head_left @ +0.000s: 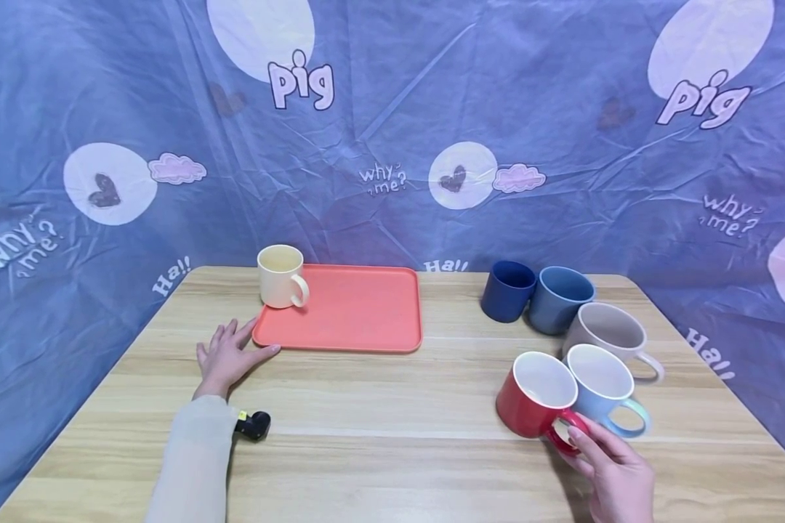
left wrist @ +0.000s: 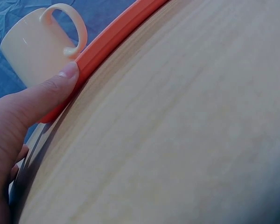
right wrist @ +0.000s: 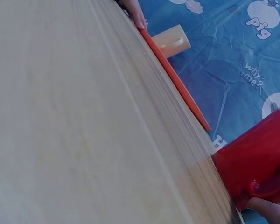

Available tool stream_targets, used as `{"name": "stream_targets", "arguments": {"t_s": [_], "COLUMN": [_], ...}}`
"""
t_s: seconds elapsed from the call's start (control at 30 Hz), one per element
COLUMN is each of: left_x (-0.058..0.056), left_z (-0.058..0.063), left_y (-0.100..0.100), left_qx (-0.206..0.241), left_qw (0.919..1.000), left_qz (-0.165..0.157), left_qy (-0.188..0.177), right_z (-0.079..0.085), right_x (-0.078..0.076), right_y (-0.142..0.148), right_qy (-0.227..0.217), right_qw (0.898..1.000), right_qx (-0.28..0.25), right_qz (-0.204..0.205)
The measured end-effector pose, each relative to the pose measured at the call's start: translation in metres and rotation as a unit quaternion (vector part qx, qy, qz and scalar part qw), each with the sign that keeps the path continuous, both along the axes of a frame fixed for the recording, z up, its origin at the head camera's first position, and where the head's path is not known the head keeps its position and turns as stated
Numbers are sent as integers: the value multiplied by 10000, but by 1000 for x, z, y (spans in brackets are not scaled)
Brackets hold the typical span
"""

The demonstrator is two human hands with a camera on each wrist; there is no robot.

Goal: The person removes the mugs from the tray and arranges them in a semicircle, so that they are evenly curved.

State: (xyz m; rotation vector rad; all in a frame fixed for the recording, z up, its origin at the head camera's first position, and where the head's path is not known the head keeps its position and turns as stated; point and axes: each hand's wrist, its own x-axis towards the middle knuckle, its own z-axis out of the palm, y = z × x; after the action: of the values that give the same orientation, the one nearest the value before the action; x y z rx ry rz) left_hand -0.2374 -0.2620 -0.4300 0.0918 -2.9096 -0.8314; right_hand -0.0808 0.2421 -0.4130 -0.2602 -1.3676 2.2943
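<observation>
My right hand point(head_left: 618, 472) pinches the handle of a red mug point(head_left: 523, 403) with a white inside, upright at the front right of the table. The right wrist view shows the red mug point(right wrist: 254, 161) with its base at the tabletop. At the left, my left hand point(head_left: 227, 362) touches the near-left corner of a coral rectangular tray point(head_left: 360, 312), fingers spread and thumb along its front rim. The thumb point(left wrist: 56, 88) lies against that rim in the left wrist view. A cream mug point(head_left: 278, 280) stands on the tray's left end, handle facing right.
Right beside the red mug is a light blue mug point(head_left: 595, 396). Behind it stand a grey-beige mug point(head_left: 582, 345), a slate-blue cup point(head_left: 556, 309) and a dark blue cup point(head_left: 505, 298). A blue printed cloth point(head_left: 379, 225) hangs behind the wooden table point(head_left: 379, 450).
</observation>
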Motion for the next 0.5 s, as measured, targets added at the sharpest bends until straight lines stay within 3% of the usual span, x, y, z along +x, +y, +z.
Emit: {"name": "stream_targets", "arguments": {"t_s": [0.5], "left_x": [-1], "left_z": [0], "left_y": [-2], "left_qx": [-14], "left_qw": [10000], "left_qz": [33], "left_qy": [-3], "right_z": [0], "right_x": [-1], "right_y": [1], "right_qy": [-284], "right_qw": [9994], "right_qx": [103], "right_qz": [-142]}}
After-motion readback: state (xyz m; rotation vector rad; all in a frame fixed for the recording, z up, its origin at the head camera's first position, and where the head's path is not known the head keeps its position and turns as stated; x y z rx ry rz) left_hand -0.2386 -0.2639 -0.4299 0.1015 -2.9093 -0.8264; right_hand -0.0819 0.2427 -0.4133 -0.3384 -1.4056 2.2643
